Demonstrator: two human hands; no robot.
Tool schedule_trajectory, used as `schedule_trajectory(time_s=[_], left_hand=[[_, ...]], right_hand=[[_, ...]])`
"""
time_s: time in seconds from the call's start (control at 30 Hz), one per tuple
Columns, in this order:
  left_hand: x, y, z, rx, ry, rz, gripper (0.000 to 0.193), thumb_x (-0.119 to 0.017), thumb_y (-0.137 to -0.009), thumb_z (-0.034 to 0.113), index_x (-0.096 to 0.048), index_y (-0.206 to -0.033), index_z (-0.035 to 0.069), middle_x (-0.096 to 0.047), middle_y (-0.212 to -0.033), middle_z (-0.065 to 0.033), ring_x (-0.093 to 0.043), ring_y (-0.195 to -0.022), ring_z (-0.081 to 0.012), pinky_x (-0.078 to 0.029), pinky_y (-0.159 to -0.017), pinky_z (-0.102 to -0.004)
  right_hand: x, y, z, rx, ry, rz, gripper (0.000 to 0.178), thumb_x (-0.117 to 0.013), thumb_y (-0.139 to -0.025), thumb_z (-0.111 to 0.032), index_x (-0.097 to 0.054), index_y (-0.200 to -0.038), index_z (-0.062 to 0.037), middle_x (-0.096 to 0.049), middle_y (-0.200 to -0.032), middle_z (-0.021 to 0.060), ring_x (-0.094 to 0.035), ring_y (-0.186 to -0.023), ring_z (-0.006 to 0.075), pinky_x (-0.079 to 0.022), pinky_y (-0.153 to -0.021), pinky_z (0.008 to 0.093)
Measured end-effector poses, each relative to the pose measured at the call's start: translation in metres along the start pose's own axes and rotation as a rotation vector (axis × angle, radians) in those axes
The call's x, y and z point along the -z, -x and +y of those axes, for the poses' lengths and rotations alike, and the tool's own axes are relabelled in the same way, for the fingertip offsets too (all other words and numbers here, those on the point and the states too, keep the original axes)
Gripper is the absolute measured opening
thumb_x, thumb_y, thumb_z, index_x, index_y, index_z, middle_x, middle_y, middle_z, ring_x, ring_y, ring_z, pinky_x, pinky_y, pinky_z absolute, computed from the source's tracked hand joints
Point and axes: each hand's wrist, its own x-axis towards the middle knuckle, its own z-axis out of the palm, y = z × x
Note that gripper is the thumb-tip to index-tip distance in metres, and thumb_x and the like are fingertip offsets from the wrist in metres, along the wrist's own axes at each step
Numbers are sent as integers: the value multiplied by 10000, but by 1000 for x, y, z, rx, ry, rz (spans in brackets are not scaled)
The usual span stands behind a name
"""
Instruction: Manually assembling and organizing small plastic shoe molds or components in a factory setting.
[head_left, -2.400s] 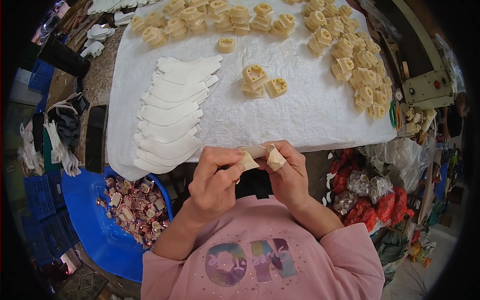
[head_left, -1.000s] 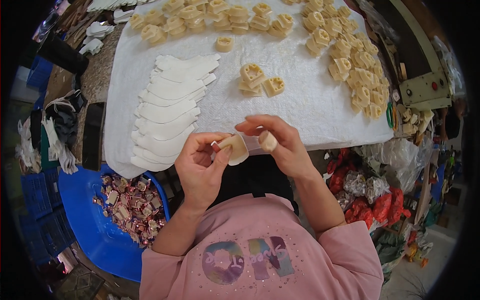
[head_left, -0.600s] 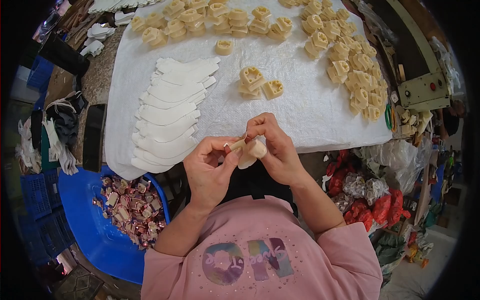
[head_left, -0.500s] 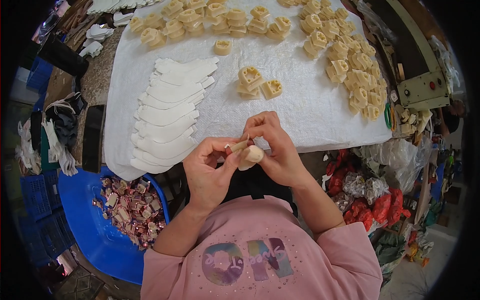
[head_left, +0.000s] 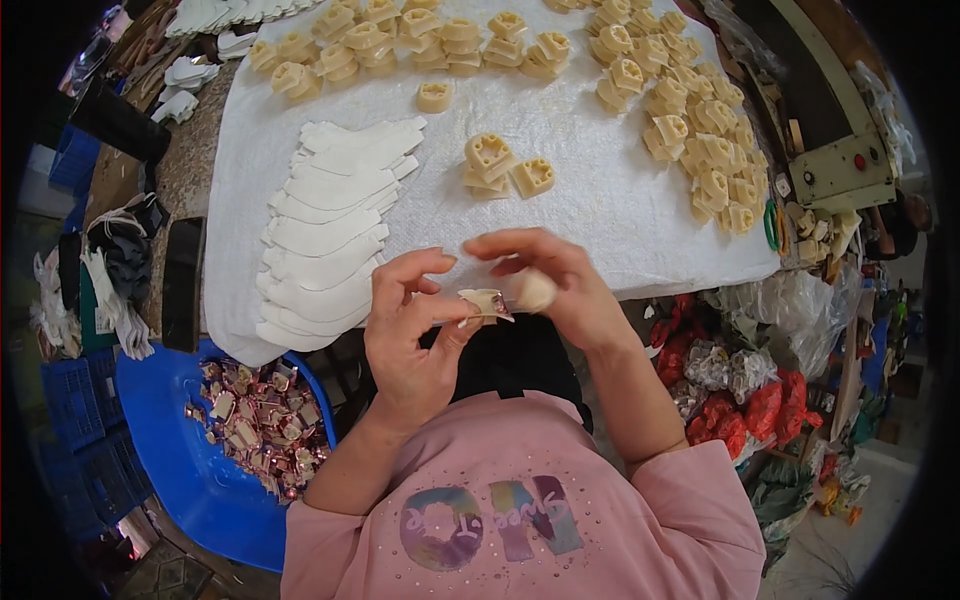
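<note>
Between the thumb and fingers of my left hand point(head_left: 415, 325), I pinch a small curved cream piece with a shiny pink edge point(head_left: 488, 304). My right hand point(head_left: 550, 280), partly smeared by motion, is curled around a rounded cream piece point(head_left: 535, 291) just to the right of it. A narrow gap separates the two pieces. Beyond my hands, a few cream moulded blocks point(head_left: 490, 158) sit together on the white woven sheet point(head_left: 430, 215). Left of them lies an overlapping row of white curved cut-outs point(head_left: 325, 237).
Many cream blocks point(head_left: 715, 150) crowd the table's far and right sides. A blue tub point(head_left: 190, 475) holding shiny pink-and-cream pieces point(head_left: 262, 425) stands at lower left. A dark phone point(head_left: 184, 285) lies by the sheet's left edge. Red plastic bags point(head_left: 778, 410) are at right.
My hands have moved apart. The rounded cream piece has gone right with my right hand, while the curved piece stays in my left, its pink edge now showing. The view has shifted slightly.
</note>
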Motion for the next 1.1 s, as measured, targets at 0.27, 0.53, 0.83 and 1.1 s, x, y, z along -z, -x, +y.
schedule_trajectory(time_s=[0.27,0.53,0.83,1.1], left_hand=[[3,-1,-5,-172,22,-27,283,-565,-912,295,-621,-1025,41,-527,-1173,-141,-501,-1062,-269,-408,-867,-361],[-2,-3,11,627,792,-286,579,-386,-946,336,-264,-1387,-19,-510,-1124,-111,-532,-984,-158,-439,-856,-288],[-14,11,6,435,831,-221,707,-358,-964,494,-148,-1445,21,-533,-1060,-114,-557,-856,-132,-468,-728,-245],[-21,8,20,339,457,-115,597,-303,-984,467,-351,-1297,-39,-472,-1182,-143,-499,-1019,-155,-430,-820,-244]], right_hand=[[2,-2,-3,404,266,6,504,-745,-740,-53,-541,-1200,-26,-669,-1001,71,-633,-951,183,-491,-849,313],[-14,0,11,533,358,-58,562,-762,-685,-31,-551,-1204,-79,-644,-1033,58,-558,-877,239,-480,-759,327],[-27,-4,7,86,-35,2,198,-554,-916,-204,-588,-1033,-48,-557,-1027,67,-573,-767,127,-495,-460,211],[-33,1,14,13,-235,-136,140,-562,-911,-178,-533,-910,-41,-525,-1030,80,-569,-629,85,-474,-375,185]])
